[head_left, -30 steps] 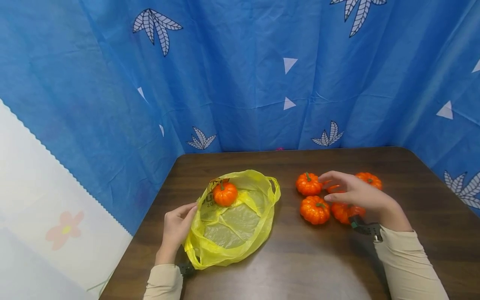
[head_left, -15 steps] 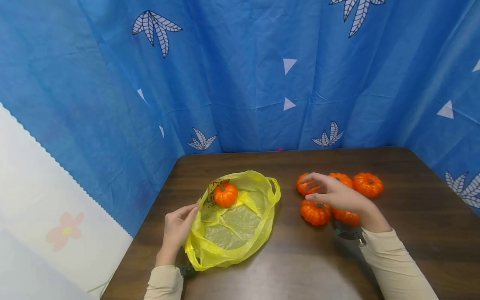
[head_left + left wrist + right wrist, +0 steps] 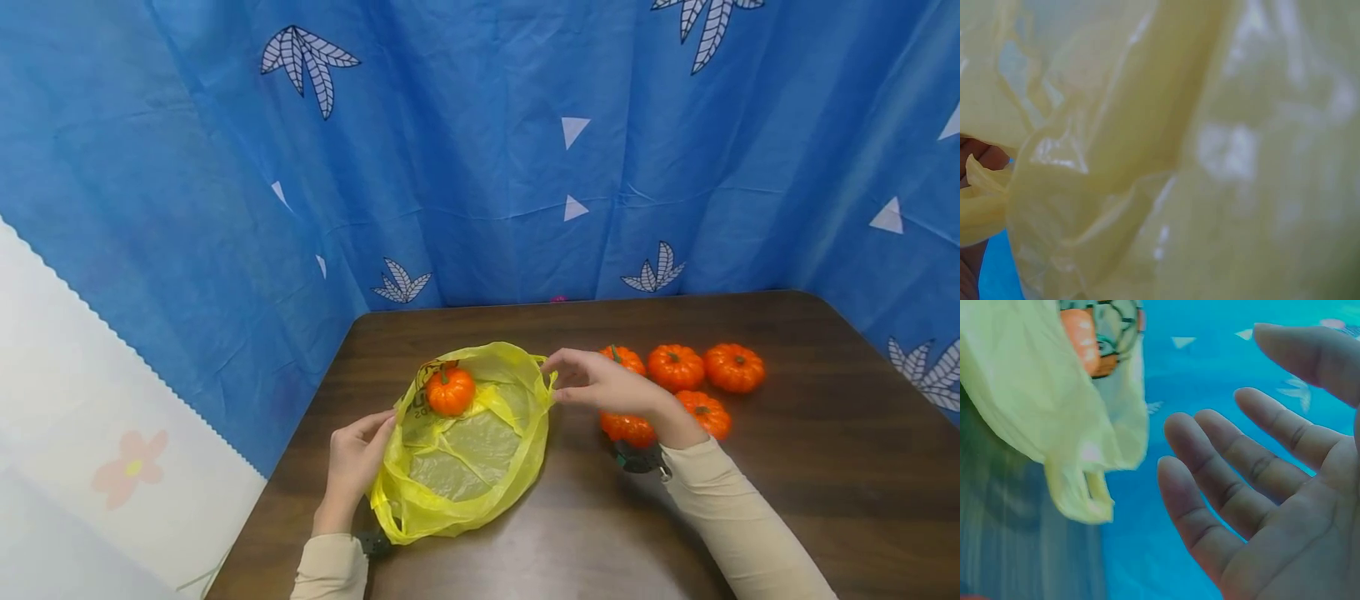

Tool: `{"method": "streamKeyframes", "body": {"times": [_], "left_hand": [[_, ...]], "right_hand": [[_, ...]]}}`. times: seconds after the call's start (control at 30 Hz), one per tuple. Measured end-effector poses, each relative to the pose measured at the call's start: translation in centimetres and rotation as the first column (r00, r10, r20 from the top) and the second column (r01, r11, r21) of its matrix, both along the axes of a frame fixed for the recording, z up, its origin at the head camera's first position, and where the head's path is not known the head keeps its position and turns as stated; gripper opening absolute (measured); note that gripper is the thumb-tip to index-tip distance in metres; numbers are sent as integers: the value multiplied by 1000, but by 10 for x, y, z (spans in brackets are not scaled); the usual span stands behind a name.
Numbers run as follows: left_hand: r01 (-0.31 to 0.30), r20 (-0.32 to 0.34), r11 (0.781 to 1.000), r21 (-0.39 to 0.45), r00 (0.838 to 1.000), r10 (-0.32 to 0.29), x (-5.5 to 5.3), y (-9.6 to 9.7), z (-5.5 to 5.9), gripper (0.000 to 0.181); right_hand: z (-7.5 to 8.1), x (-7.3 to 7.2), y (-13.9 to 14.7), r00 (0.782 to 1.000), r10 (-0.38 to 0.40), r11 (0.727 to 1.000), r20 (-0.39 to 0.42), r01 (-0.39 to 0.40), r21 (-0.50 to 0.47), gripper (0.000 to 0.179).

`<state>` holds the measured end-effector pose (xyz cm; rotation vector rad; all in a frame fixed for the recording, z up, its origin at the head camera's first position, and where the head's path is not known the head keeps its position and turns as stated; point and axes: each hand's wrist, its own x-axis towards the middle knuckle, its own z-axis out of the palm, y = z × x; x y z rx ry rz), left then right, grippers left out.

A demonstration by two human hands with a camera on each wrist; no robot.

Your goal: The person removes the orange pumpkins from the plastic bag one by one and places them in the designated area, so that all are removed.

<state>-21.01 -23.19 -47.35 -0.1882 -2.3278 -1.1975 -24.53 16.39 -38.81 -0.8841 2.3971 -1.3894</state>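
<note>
A yellow plastic bag (image 3: pixel 468 446) lies with its mouth spread wide, one small orange pumpkin (image 3: pixel 450 392) inside near its far left wall. My left hand (image 3: pixel 356 458) pinches the bag's left rim between thumb and fingers; in the left wrist view, yellow film (image 3: pixel 1116 187) fills most of the picture. At the bag's right handle (image 3: pixel 549 375) is my right hand (image 3: pixel 600 385), with nothing in it. The right wrist view shows its fingers (image 3: pixel 1222 456) spread and slightly bent, apart from the hanging handle loop (image 3: pixel 1082 494).
Several orange pumpkins stand on the brown table (image 3: pixel 570 533) to the right, among them a far right pumpkin (image 3: pixel 735 367) and a nearer pumpkin (image 3: pixel 705 414). My right forearm partly covers a front pumpkin (image 3: pixel 627 429). A blue curtain (image 3: pixel 480 167) hangs behind the table.
My right hand has moved left from above the pumpkins to the bag's right handle, empty throughout. My left hand keeps its pinch on the rim, and the bag has hardly shifted.
</note>
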Motion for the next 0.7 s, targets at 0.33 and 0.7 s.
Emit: {"method": "streamKeyframes", "body": {"times": [0.33, 0.7], "left_hand": [[23, -29, 1000, 4, 999, -23, 1, -2, 0, 13], [15, -3, 1000, 13, 1000, -15, 2, 0, 1, 12]], "right_hand": [[-3, -13, -41, 993, 74, 996, -94, -68, 65, 34], [-5, -31, -67, 995, 91, 991, -39, -86, 99, 40]]}}
